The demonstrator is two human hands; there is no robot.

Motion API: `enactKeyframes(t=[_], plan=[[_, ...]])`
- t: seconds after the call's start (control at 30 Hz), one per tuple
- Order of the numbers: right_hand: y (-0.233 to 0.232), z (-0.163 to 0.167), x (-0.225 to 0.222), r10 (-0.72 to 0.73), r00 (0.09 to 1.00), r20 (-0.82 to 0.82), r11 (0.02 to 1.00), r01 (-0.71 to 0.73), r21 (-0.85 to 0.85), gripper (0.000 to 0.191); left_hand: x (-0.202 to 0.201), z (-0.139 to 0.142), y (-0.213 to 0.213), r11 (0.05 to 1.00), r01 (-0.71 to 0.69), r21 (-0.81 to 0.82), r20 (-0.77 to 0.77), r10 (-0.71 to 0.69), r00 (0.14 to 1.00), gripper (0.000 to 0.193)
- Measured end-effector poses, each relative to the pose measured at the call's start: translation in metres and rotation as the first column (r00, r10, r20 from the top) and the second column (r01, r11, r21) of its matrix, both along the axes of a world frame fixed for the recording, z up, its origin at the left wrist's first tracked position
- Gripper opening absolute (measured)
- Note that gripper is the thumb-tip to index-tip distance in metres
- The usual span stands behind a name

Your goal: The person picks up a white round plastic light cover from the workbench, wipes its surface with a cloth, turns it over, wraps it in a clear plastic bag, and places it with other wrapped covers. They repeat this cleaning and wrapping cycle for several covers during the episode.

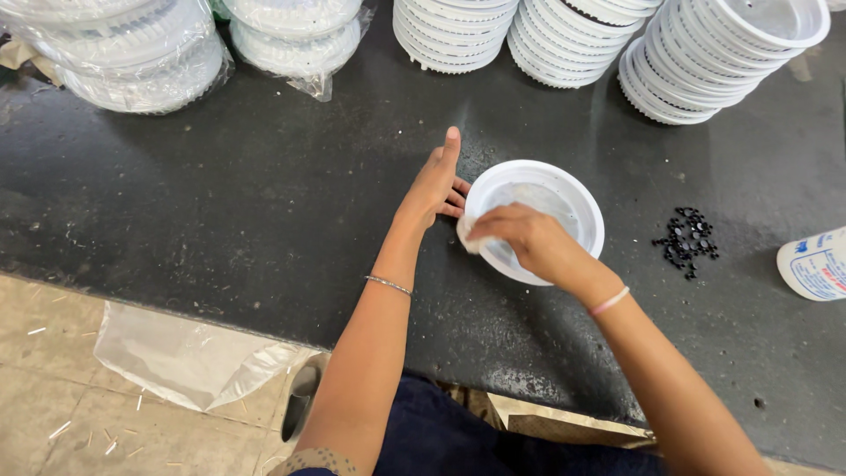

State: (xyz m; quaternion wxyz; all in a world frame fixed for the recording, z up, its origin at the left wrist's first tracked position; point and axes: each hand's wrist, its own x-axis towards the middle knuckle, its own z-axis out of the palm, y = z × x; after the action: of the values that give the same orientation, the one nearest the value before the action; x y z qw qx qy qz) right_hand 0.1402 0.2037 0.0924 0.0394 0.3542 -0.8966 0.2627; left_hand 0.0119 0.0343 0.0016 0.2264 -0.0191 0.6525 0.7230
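A round white plastic cover with a clear centre [564,189] lies flat on the dark table [264,203]. My left hand [434,181] steadies its left rim, thumb raised and fingers against the edge. My right hand [527,238] reaches over the cover's near side and pinches a small white cloth [467,234] against the rim. A thin bangle sits on my left wrist and a pink band on my right.
Stacks of white covers [705,62] line the far edge, some wrapped in clear plastic [141,53]. A heap of small black pieces [686,240] lies to the right. A white bottle [815,264] is at the right edge. A plastic bag [176,353] lies on the floor.
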Motion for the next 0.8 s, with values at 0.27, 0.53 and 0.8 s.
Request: enactKeyframes(t=[0.27,0.53,0.8], plan=[[0.014,0.009,0.031,-0.027,0.999,0.017,1.000,0.027,0.010,0.039,0.011,-0.011,0.012,0.987,0.152,-0.056,-0.193,-0.160,0.968,0.079],[0.035,0.031,0.059,-0.063,0.991,0.118,0.988,0.046,0.147,0.045,0.019,-0.005,0.017,0.991,0.089,-0.103,-0.279,-0.115,0.953,0.071],[0.107,0.044,0.072,-0.270,0.962,-0.043,0.891,0.266,0.368,0.047,0.023,0.003,0.014,0.984,0.014,-0.175,-0.317,-0.070,0.946,0.073]])
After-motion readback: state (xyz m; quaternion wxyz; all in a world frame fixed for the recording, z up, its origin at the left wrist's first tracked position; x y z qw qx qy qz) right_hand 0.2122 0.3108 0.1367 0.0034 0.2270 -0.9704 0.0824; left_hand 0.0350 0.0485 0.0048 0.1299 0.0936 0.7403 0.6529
